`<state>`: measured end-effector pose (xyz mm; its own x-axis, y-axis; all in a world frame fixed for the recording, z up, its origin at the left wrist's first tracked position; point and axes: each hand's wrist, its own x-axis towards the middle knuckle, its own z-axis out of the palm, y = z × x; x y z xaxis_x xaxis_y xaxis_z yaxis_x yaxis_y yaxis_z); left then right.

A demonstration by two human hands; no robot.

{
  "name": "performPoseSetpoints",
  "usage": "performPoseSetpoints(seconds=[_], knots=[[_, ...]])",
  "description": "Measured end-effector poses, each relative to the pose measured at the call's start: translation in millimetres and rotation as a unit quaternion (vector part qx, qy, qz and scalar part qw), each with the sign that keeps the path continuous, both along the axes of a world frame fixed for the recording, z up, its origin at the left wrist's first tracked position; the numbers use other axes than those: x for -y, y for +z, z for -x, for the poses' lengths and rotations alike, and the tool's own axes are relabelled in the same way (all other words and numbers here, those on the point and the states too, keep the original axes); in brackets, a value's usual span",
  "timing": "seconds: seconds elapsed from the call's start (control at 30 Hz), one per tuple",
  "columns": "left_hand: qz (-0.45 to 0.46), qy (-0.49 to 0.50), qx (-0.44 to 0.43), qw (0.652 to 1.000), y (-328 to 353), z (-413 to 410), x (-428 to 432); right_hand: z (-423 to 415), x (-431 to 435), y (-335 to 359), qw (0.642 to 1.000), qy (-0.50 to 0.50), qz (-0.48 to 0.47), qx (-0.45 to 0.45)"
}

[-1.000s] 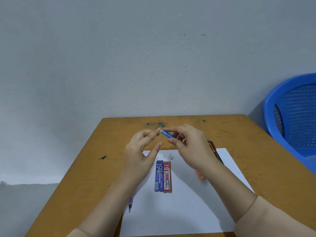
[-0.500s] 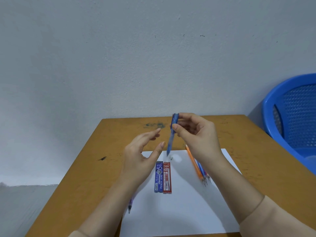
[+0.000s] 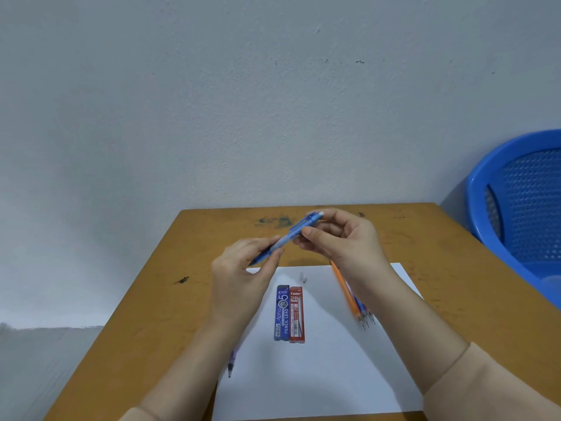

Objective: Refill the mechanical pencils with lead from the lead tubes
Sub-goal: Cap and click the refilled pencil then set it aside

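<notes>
The blue plastic mechanical pencil (image 3: 285,241) was in the air over the far half of the brown wooden table (image 3: 145,299). It was slanted, white end high on the right and tip low on the left. The left hand (image 3: 239,284) pinched its lower barrel between thumb and fingertips (image 3: 261,243). The right hand (image 3: 343,241) pinched the upper part by the clip, its other fingers curled.

The flat blue lead tube (image 3: 282,312) and flat red lead tube (image 3: 296,314) lay touching side by side on the white sheet of paper (image 3: 318,375), neither in a hand. No lead showed, so I judged the refill barely begun. A small white piece (image 3: 303,278) lay beyond the tubes, too blurred to name. A bunch of orange and blue pencils (image 3: 349,296) waited by the right wrist, and a purple pencil (image 3: 231,363) lay under the left forearm.

Half a second earlier the right hand alone had held the pencil near upright, with the left hand open beside it. Since then both had taken hold and tipped it aslant.
</notes>
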<state>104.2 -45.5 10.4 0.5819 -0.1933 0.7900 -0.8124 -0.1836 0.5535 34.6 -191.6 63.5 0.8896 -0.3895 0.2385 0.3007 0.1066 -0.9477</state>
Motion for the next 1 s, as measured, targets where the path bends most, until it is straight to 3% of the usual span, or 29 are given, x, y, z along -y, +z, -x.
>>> performPoseSetpoints(seconds=[0.1,0.17,0.3,0.4,0.73,1.0], knots=[[0.011,0.019,-0.017,1.000,-2,-6,-3,-3,7,-6,0.997,-0.025,0.056,-0.044],[0.013,0.027,-0.025,0.999,-2,-10,-6,-6,12,-14,0.979,-0.056,0.162,-0.114],[0.016,0.035,-0.021,0.999,0,-11,-7,-13,15,-33,0.897,-0.090,0.371,-0.224],[0.000,0.041,-0.001,0.999,-1,-11,-7,-16,12,-39,0.841,-0.072,0.461,-0.273],[-0.012,0.052,0.016,0.998,0,-12,-9,-15,6,-44,0.801,-0.081,0.506,-0.311],[-0.022,0.054,0.012,0.998,-1,-13,-9,-14,9,-39,0.808,-0.083,0.499,-0.304]])
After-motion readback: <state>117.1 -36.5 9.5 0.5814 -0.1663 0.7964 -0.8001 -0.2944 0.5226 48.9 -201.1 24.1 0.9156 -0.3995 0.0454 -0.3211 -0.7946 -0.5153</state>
